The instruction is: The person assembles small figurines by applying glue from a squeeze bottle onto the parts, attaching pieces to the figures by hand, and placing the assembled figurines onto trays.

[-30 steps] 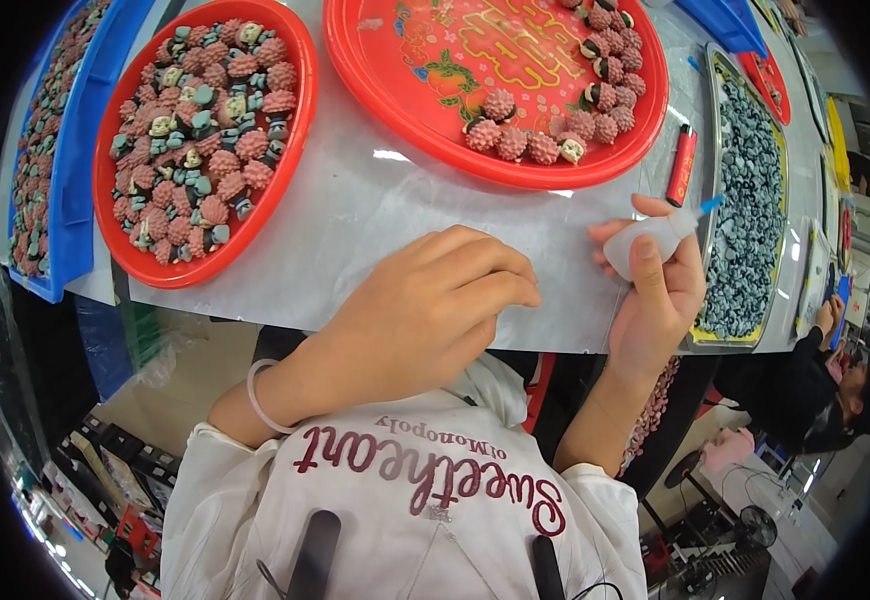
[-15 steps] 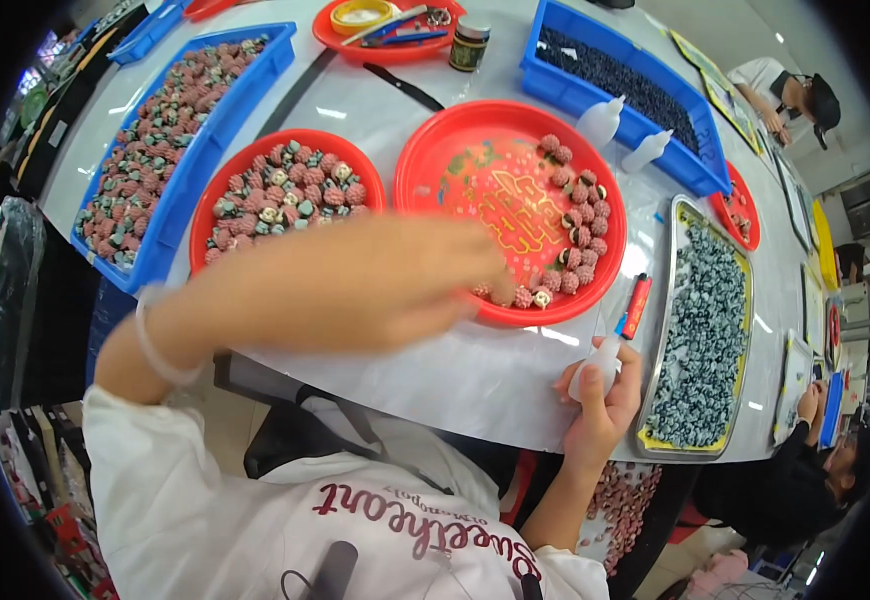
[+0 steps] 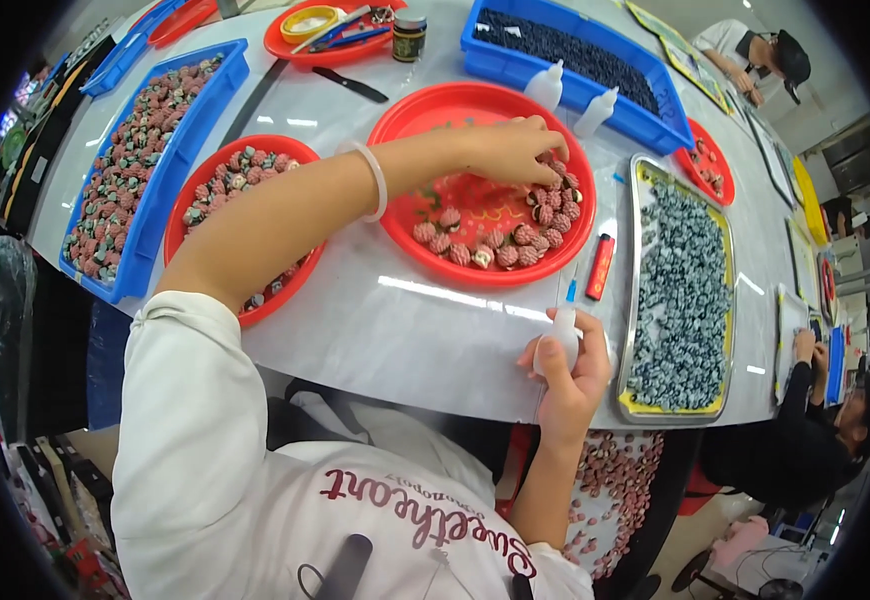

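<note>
A shallow red tray (image 3: 395,135) in front of me holds pink knobbly balls (image 3: 505,256) in a curve along its near and right sides. Reaching across it, my left hand (image 3: 517,150) has its fingers curled closed over the balls at the right rim; it looks pinched on one pink knobbly ball (image 3: 555,170), partly hidden by the fingers. My right hand (image 3: 570,375) is wrapped round a small white squeeze bottle (image 3: 557,340), whose blue needle tip points up, just off the tray's near edge. My left forearm partly covers a second red tray (image 3: 180,180) of similar balls and grey-green pieces.
Blue bins of pink pieces (image 3: 145,165) and dark pieces (image 3: 575,60) stand left and far. A metal tray of grey-green pieces (image 3: 685,300) and a red lighter (image 3: 602,267) lie right. Two white bottles (image 3: 545,88), a knife (image 3: 350,84) and a jar (image 3: 409,36) stand or lie beyond.
My left hand has moved from the tray's near left side to the balls at its right rim. My right hand still holds the bottle. The whole view has shifted slightly.
</note>
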Demonstrator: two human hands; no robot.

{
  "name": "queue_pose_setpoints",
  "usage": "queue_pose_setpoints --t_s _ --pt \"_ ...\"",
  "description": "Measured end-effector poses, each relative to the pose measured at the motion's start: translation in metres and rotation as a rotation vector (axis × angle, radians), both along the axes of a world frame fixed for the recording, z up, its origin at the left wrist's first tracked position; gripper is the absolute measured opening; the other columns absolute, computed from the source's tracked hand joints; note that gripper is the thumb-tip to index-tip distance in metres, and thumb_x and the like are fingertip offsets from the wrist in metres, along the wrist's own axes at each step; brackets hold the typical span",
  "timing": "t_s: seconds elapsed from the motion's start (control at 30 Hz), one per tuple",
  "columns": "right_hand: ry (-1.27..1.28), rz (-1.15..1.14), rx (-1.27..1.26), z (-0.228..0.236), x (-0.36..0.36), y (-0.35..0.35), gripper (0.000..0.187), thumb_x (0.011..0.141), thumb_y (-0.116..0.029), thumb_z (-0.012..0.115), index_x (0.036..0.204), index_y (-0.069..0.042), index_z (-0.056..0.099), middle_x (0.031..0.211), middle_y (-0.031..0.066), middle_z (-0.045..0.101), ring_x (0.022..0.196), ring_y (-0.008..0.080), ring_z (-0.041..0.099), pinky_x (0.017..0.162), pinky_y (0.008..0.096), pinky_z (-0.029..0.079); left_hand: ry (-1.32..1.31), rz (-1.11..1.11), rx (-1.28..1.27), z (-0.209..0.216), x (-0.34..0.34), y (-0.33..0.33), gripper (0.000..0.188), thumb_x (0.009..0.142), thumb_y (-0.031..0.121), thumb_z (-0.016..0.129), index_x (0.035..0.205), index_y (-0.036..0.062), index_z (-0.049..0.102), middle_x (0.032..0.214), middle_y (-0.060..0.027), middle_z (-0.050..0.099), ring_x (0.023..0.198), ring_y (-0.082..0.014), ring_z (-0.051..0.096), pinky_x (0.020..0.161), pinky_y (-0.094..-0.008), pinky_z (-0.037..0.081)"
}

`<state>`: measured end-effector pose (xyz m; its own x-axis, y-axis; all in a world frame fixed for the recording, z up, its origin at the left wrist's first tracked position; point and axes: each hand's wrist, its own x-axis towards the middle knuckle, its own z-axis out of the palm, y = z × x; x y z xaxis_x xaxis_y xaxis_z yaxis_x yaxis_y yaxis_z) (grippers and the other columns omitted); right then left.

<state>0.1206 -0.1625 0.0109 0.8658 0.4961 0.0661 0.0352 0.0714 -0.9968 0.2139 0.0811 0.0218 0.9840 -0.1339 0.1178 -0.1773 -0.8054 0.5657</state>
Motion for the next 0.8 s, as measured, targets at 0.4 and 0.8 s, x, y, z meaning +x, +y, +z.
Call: queue_pose_setpoints --t_s 0.4,0.8 --pt "-0.005 0.009 -0.004 -0.002 0.002 -0.002 0.032 0.079 -0.018 0.055 0.101 0.004 0.046 0.06 0.0053 0.051 0.052 0.0091 0.046 0.048 0.0184 0.032 0.452 -0.168 -0.137 0.047 -0.069 -0.027 0.025 0.072 0.017 0.06 0.092 0.0062 0.051 0.085 -0.0056 0.053 0.074 -0.0153 0.052 0.064 -0.0287 0.042" --pt "-0.01 -0.032 0.054 -0.002 0.0 -0.001 0.039 0.081 -0.024 0.056 0.105 0.005 0.047 0.071 0.007 0.054 0.056 0.0088 0.047 0.05 0.0184 0.034 -0.119 -0.053 -0.38 0.042 -0.185 -0.054 0.019 0.07 -0.004 0.056 0.088 0.0015 0.053 0.084 -0.0081 0.056 0.085 -0.0172 0.055 0.072 -0.0286 0.044"
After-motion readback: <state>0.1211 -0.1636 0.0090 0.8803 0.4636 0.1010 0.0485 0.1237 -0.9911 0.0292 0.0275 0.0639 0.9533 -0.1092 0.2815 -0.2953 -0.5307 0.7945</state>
